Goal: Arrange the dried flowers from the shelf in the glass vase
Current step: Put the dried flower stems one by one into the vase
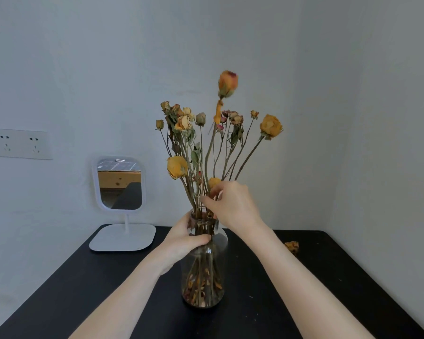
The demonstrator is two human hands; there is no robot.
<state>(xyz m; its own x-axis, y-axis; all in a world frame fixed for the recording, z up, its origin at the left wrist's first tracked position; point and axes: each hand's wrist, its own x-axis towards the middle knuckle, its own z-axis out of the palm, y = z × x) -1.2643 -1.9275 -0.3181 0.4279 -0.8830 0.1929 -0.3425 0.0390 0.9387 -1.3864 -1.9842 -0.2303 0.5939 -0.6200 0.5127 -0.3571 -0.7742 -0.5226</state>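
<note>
Left hand [181,242], right hand [233,206], seemingly bare.

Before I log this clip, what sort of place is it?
Probably a home room, perhaps a bedroom corner: a white standing mirror on a black table, a wall socket, and a glass vase of dried flowers.

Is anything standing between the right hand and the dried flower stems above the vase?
Nothing visible does. The right hand pinches the stems just above the mouth of the glass vase; the left hand grips the neck, lower down.
</note>
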